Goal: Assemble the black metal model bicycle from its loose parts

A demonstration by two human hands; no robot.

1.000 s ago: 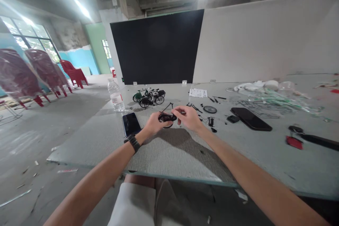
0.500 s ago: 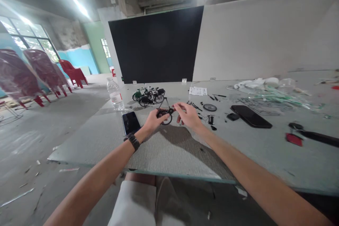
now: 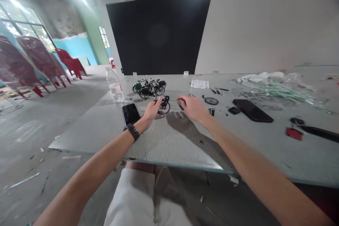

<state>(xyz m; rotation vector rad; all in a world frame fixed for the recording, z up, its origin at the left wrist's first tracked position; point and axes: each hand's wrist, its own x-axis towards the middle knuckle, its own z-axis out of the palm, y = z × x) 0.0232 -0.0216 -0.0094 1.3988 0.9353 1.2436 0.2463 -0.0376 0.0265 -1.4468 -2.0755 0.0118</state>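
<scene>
My left hand (image 3: 152,110) is closed around a partly built model bicycle (image 3: 165,106), whose spoked wheel and black parts stick out to the right of my fingers. The grip hides the rest of its frame. To the right and apart from it, my right hand (image 3: 194,107) is low over the table with its fingertips drawn together. A small dark piece shows under those fingertips, too unclear to name. Small black parts (image 3: 212,112) and a loose spoked wheel (image 3: 211,101) lie beyond this hand. Several model bicycles (image 3: 149,87) stand behind my left hand.
A water bottle (image 3: 115,86) and a phone (image 3: 130,114) are on the left. Rightward lie another phone (image 3: 253,110), a black case-like item (image 3: 234,110), a black-handled tool (image 3: 320,132) and plastic wrapping (image 3: 288,90). Printed paper (image 3: 199,84) lies near the black panel (image 3: 159,35).
My right hand has come away from the model bicycle and lowered toward the table on the right. The left hand keeps hold of the bicycle, now turned. The camera view has tilted down slightly.
</scene>
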